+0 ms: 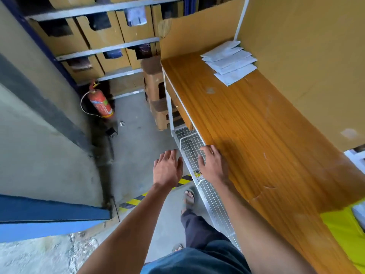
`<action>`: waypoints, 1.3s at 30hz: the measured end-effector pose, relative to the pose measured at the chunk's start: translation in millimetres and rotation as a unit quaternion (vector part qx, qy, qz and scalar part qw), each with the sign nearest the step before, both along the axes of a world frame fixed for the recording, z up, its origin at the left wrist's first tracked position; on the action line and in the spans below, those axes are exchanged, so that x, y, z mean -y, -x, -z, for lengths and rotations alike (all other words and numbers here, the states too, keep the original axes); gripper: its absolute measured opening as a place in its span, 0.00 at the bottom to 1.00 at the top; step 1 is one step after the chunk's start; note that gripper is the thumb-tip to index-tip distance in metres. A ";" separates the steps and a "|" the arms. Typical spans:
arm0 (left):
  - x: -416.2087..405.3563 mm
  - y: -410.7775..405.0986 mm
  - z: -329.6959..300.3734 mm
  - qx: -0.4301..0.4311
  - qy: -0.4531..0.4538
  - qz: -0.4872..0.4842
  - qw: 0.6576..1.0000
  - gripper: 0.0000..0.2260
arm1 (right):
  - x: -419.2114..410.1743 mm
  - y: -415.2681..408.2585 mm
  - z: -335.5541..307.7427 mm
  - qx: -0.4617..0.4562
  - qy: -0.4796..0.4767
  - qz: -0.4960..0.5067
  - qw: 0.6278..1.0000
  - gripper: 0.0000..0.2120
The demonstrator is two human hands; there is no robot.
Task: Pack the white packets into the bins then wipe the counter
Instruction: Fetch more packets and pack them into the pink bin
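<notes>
A: Where are the white packets point(230, 63) sitting?
B: Fanned out at the counter's point(246, 135) far end, long axis running across it, well apart from both hands
A: Grips?
B: Left hand point(167, 168) hovering off the edge, right hand point(212, 164) nearer, both spread, holding nothing
</notes>
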State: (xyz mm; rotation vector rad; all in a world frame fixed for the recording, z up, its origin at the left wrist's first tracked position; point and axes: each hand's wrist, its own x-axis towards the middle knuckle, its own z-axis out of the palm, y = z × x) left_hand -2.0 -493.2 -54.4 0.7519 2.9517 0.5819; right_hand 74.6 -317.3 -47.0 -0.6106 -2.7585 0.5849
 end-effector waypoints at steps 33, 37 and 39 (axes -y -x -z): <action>-304.6 466.6 -34.9 0.026 0.024 0.277 0.960 0.19 | -236.5 396.8 -26.6 0.022 0.003 0.250 0.968 0.17; -349.6 506.2 -34.4 0.010 0.000 0.345 0.939 0.17 | -257.9 422.4 -33.1 0.013 0.004 0.319 0.948 0.16; -369.5 521.2 -33.6 -0.005 -0.009 0.365 0.931 0.15 | -265.5 432.9 -33.4 0.014 0.000 0.341 0.940 0.16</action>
